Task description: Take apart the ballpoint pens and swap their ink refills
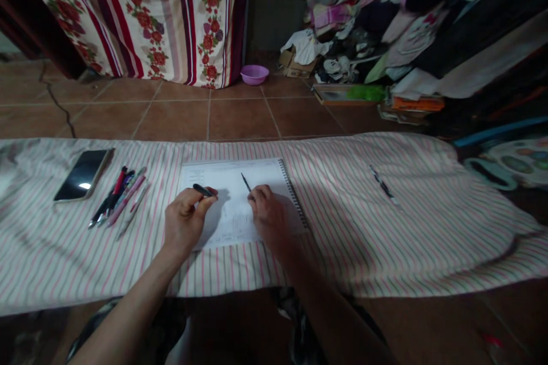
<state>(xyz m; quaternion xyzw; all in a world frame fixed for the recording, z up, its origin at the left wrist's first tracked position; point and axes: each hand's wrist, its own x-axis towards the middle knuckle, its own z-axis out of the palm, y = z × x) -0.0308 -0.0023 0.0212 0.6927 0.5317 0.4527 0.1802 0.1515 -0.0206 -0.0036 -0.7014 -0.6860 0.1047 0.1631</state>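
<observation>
My left hand (pixel 183 221) is closed, pinching a short dark pen-like piece (pixel 202 189) over the left part of a spiral notebook (pixel 222 228). Whether that piece is a cap or a barrel I cannot tell. My right hand (pixel 266 211) grips a thin black pen (pixel 245 181), its narrow end pointing up and away to the left above the page. The notebook lies open, with its wire spiral along the right side. Faint print or writing shows on the white page. The two held pieces are apart from each other.
The table has a striped cloth (pixel 342 228). Left of the notebook lie several pens (pixel 122 197) and a phone (pixel 82 175). Another pen (pixel 384 185) lies to the right. Beyond are a floral curtain (pixel 171 17), a purple basin (pixel 254 74) and piled clothes (pixel 338 14).
</observation>
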